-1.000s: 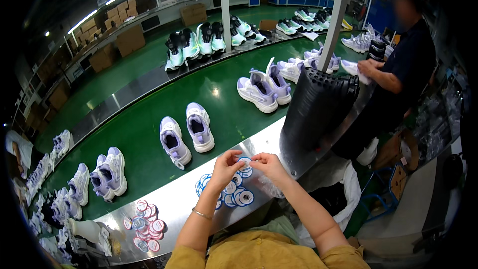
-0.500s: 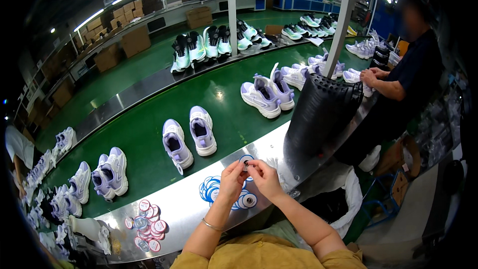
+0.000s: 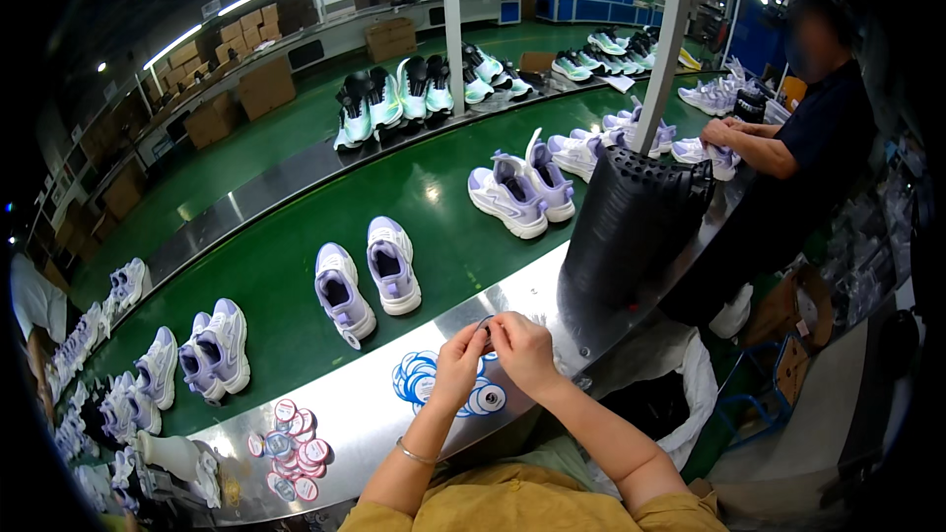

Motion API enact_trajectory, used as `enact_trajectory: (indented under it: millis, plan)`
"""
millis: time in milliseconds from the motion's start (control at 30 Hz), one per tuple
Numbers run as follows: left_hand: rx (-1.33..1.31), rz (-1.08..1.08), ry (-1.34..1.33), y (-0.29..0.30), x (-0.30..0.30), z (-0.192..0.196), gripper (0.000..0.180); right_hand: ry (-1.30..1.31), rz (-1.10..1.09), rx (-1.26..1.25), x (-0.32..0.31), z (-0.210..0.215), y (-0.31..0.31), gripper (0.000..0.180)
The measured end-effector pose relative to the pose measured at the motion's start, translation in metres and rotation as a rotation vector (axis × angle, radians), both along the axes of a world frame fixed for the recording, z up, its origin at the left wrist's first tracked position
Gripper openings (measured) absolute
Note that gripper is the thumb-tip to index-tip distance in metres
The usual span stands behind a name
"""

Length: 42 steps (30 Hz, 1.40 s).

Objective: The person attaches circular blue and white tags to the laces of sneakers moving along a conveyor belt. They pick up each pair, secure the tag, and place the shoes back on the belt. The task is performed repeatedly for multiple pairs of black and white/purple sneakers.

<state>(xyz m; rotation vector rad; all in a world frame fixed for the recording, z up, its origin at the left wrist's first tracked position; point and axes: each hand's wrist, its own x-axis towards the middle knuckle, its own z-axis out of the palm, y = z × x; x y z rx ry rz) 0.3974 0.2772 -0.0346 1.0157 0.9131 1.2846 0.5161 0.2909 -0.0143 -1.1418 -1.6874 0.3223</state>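
Observation:
My left hand (image 3: 458,360) and my right hand (image 3: 524,350) meet above the metal ledge, fingertips pinched together on a round blue-rimmed tag (image 3: 485,321). Fingers cover most of that tag, so only a dark sliver of its edge shows. Just under my hands lies a spread of blue-rimmed round tags (image 3: 416,374), partly hidden by my left wrist. Beyond, on the green conveyor, stands a pair of white and lilac sneakers (image 3: 394,266); a small round tag (image 3: 352,338) hangs at the heel of the nearer-left shoe.
Red-rimmed round tags (image 3: 298,451) lie on the metal ledge (image 3: 365,404) at left. A tall black stack (image 3: 631,227) rises at right, beside a white sack (image 3: 698,374). More lilac sneakers (image 3: 229,345) line the belt. A co-worker (image 3: 818,108) handles shoes at far right.
My fingers have closed further over the tag, which was face-on with its blue rim showing and is now mostly covered. The view has shifted slightly; the shoes stay in place.

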Motion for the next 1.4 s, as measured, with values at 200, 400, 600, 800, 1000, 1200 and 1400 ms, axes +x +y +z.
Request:
enact_trajectory:
  millis: [200, 400, 600, 800, 1000, 1200, 1400]
  plan:
    - [-0.020, 0.004, -0.073, 0.003, -0.007, -0.005, 0.028, -0.093, 0.053, 0.129, 0.005, -0.001, -0.004, 0.000]
    - [-0.055, 0.047, -0.139, 0.004, -0.005, -0.005, 0.013, -0.135, 0.104, 0.144, 0.009, -0.010, -0.004, 0.003]
    - [-0.077, 0.025, 0.097, 0.014, -0.007, 0.002, 0.009, 0.134, 0.238, -0.117, 0.012, -0.015, 0.004, 0.011]
    - [-0.062, 0.001, 0.192, 0.028, 0.003, 0.015, 0.012, 0.260, 0.350, -0.520, 0.039, -0.025, 0.018, 0.016]
    - [0.465, 0.080, 0.694, 0.085, 0.039, 0.026, 0.012, 0.274, 0.203, -0.595, 0.091, -0.020, 0.028, 0.014]
    - [0.872, 0.256, 1.402, 0.199, 0.082, 0.009, 0.028, 0.290, 0.140, -0.520, 0.123, -0.048, 0.027, 0.016]
    - [0.534, 0.062, 1.637, 0.279, 0.133, -0.005, 0.043, 0.310, 0.101, -0.631, 0.142, -0.047, 0.024, 0.015]
